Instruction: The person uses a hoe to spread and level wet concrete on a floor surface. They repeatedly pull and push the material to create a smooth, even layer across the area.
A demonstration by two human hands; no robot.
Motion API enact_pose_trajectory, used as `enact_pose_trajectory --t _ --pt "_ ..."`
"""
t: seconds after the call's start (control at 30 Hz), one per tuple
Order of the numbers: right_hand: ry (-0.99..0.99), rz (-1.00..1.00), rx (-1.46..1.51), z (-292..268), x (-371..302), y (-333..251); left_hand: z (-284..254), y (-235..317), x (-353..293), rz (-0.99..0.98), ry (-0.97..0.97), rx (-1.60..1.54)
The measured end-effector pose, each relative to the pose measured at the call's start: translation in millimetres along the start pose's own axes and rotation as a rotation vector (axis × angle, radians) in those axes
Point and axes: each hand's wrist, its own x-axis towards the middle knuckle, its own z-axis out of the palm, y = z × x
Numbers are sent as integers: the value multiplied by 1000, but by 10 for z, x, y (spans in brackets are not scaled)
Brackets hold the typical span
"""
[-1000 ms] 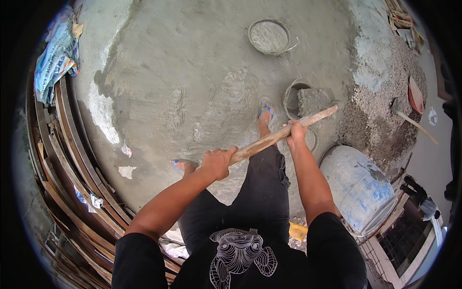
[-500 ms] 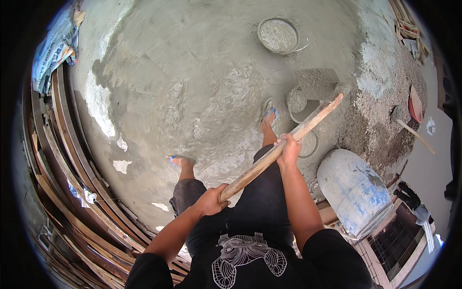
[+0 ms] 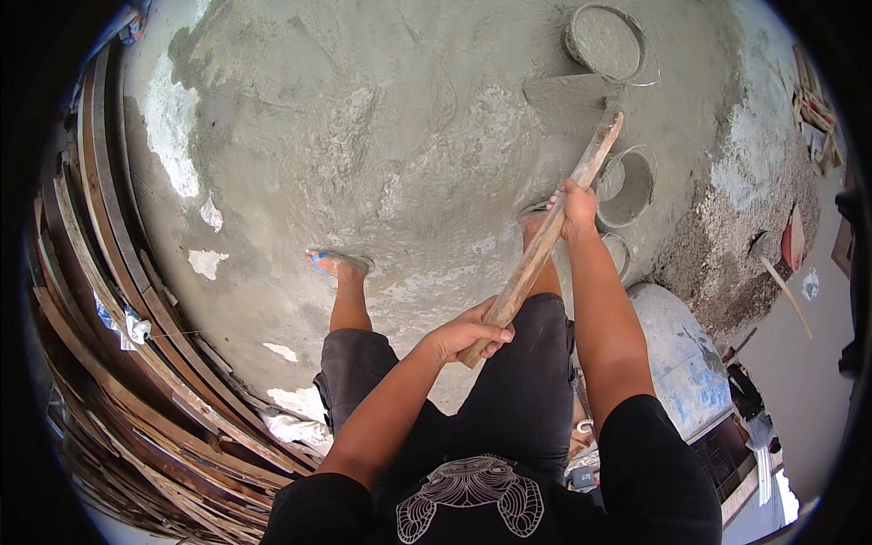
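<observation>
A hoe is in both my hands, its wooden handle (image 3: 543, 243) slanting up and away to the right. My left hand (image 3: 470, 334) wraps the near end of the handle, close to my thighs. Farther up, my right hand (image 3: 575, 207) is closed round it. The broad hoe blade (image 3: 568, 98), coated in grey mortar, rests on or just over the wet mortar (image 3: 436, 154). Right beside the blade stands a bucket (image 3: 610, 41) filled with mortar. Another bucket (image 3: 630, 186), smeared grey, lies to the right of my right hand.
Long wooden boards (image 3: 109, 191) are stacked at the left. A blue-and-white drum (image 3: 686, 350) lies at the right, below a gravel heap (image 3: 718, 232). A long-handled tool (image 3: 783, 286) lies beyond the gravel. My sandalled foot (image 3: 338, 263) stands in the mortar.
The hoe has swung left and away, its blade now nearer the full bucket. Both hands reach farther forward. My view has shifted, so the buckets sit farther right.
</observation>
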Motion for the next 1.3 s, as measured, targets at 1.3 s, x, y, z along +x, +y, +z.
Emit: enact_pose_trajectory --t 1.3 --pt "-692 724 440 -717 -1259 -366 3731 433 -823 -184 389 276"
